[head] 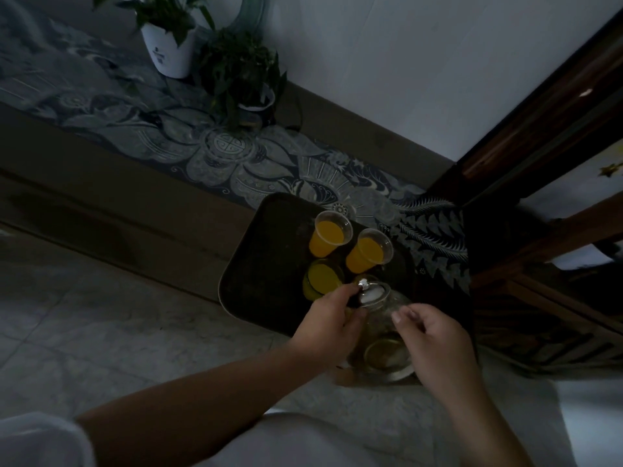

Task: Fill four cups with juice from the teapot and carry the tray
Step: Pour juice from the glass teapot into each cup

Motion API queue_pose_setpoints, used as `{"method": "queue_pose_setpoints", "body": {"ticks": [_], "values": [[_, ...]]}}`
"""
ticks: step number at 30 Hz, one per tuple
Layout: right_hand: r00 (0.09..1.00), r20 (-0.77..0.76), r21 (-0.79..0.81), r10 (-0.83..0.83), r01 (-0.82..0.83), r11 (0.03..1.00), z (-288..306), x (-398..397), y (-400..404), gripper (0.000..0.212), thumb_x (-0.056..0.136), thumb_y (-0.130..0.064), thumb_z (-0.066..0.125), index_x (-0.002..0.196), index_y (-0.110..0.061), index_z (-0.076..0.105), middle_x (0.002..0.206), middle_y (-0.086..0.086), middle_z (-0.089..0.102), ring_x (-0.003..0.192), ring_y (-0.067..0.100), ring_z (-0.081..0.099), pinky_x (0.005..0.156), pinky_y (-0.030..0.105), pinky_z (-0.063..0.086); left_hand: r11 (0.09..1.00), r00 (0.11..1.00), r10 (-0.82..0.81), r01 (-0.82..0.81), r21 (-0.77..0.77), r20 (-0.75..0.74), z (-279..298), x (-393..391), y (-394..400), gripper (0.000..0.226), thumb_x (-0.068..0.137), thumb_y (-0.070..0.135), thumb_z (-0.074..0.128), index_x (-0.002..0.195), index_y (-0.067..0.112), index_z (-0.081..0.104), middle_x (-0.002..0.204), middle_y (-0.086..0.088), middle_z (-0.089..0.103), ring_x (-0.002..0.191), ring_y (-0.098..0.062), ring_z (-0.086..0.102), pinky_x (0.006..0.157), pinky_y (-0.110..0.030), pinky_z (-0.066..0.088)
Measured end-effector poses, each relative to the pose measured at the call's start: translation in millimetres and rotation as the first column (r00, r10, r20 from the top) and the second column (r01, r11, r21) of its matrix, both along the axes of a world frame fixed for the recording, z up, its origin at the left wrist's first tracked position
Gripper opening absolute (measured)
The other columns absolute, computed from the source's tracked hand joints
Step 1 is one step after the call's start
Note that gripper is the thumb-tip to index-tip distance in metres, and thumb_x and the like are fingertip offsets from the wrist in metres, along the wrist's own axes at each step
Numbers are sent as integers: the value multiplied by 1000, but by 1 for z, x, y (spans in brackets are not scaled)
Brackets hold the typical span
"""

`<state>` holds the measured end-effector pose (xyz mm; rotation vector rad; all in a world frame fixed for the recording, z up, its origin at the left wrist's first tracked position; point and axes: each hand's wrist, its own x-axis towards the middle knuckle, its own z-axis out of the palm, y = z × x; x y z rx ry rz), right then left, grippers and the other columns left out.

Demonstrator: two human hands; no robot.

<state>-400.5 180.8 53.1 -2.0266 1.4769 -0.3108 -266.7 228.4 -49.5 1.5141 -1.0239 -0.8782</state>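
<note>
Dim room, view looks down on a dark tray (256, 298) sitting at the near edge of the bench (101, 183), partly on a patterned runner (236, 156). Two clear cups on the tray show bright orange juice: the far cup (329, 234) and the right cup (368, 251), just beside each other, both a bit tilted in this wide-angle view. A third cup (320, 279) sits nearer, in shadow, juice looks darker green-yellow. Fourth cup: cannot make it out, likely hidden behind the hands. Glass teapot (384, 335) is at the tray's near right corner, looks nearly drained (only a pale ring at the bottom). Left hand (328, 323) reaches in from the lower left, grip is a fingertip pinch on the shiny knob of the teapot lid (369, 291), lid tilted at the pot's mouth. Right hand (435, 335) is over the pot's right side, fingers loosely curled, fingertips close to the glass; cannot tell whether it has hold of the handle or anything else. Back of the bench against the wall: a white plant pot (170, 50) and a smaller plant (249, 79) beside it. Dark wooden furniture (539, 298) on the right. Pale tiled floor (101, 332) below.
</note>
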Motion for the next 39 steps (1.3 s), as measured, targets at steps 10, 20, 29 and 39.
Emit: {"method": "queue_pose_setpoints", "body": {"ticks": [10,20,29,39], "values": [[963,242,176,-117,75,982,-27,-29,1,31,92,-33,62,68,-15,57,48,-9,46,45,5,41,49,29,33,997,984,46,-34,-72,172,10,-11,0,38,90,23,65,126,18,55,118,7,60,107,0,56,87,-15,47],[860,510,361,-22,-191,913,-28,-47,-22,36,80,-41,59,62,-10,54,47,-6,38,39,6,33,38,17,27,984,892,36,-111,141,451,58,-8,4,73,75,46,78,133,24,40,104,24,39,99,3,31,88,-22,32],[730,682,504,-45,-425,752,-40,13,-21,40,100,-17,53,61,-19,58,43,-9,45,38,3,41,39,16,32,900,836,90,-301,316,541,79,48,17,93,68,45,82,144,21,33,118,2,49,121,-20,42,93,-26,35],[796,601,616,72,-519,592,-73,145,-7,32,102,-31,49,76,-15,59,71,2,60,73,14,57,57,24,45,867,708,-226,-167,470,669,77,198,16,108,60,48,82,148,29,23,125,-3,49,117,-18,49,95,-24,40]]}}
